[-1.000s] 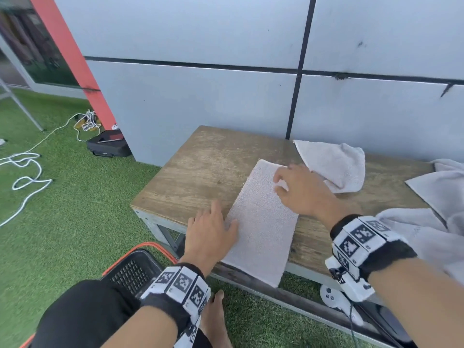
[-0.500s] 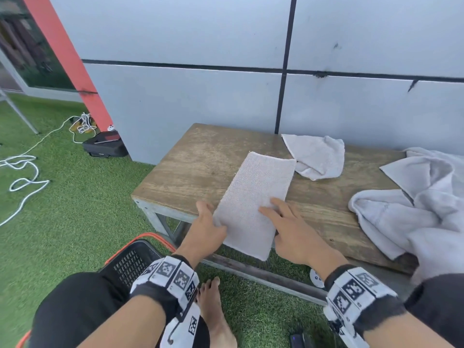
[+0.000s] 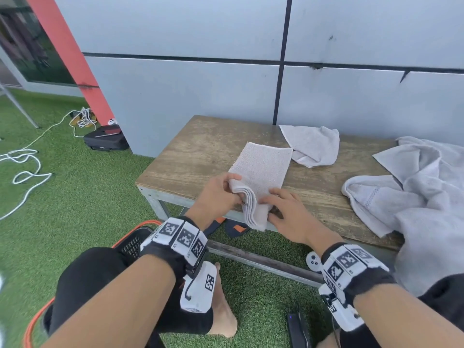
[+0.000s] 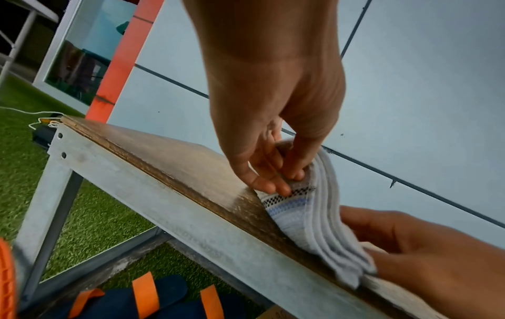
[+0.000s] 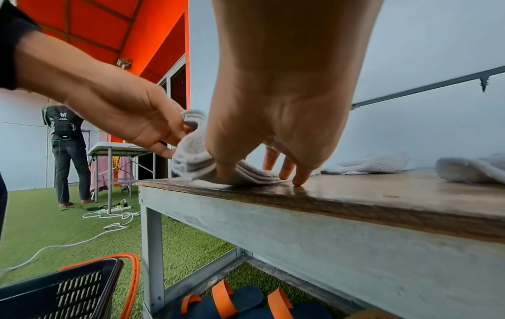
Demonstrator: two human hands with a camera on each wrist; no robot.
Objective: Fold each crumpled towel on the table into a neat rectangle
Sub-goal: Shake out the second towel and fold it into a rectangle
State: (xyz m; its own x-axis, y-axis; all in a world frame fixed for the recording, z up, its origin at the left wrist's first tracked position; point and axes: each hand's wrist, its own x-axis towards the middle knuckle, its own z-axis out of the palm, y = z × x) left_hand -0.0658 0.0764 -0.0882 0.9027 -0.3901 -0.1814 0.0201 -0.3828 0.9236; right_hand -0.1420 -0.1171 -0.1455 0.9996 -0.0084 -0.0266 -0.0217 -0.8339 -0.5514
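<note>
A pale grey towel [image 3: 263,167], folded into a long strip, lies on the wooden table [image 3: 200,151] with its near end at the front edge. My left hand [image 3: 233,189] pinches the near-left corner and lifts it, so the stacked layers [image 4: 314,215] show. My right hand [image 3: 272,204] grips the near-right corner between thumb and fingers, and in the right wrist view its fingertips [image 5: 297,181] touch the table top. A small crumpled towel [image 3: 313,146] lies behind near the wall. A large crumpled towel [image 3: 414,192] is heaped at the right.
The table stands against a grey wall on green turf. A black basket with an orange rim [image 3: 133,242] sits by my left knee, and sandals [image 5: 232,302] lie under the table. Cables [image 3: 27,172] trail on the grass to the left. A person [image 5: 67,151] stands far off.
Earlier both hands lay flat on the strip, sliding towards its near end. Now they pinch the near corners and have raised that end off the table edge.
</note>
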